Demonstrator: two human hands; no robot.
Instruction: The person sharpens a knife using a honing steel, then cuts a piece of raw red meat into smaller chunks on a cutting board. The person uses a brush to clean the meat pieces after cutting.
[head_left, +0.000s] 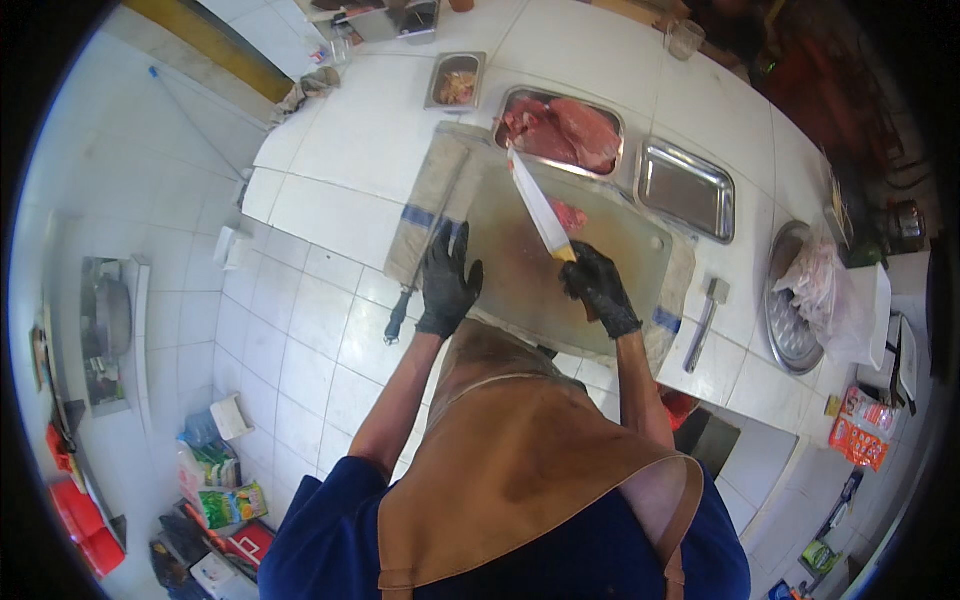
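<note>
My right hand (601, 289), in a black glove, grips the handle of a large kitchen knife (538, 204), its blade pointing away from me over the cutting board (630, 259). A small piece of raw red meat (570, 215) lies on the board beside the blade. My left hand (448, 281), also black-gloved, is spread with fingers apart at the board's left edge, over a folded cloth (421, 212). Near it lies a honing steel (398, 315), its dark handle jutting past the counter edge. Behind the board, large pieces of raw meat (574, 133) fill a metal tray (559, 166).
An empty metal tray (686, 191) stands right of the meat tray. A small steel container (455, 81) with scraps is at the back left. A metal meat mallet (707, 325) lies to the right, before an oval platter (787, 330) and a plastic bag (817, 289).
</note>
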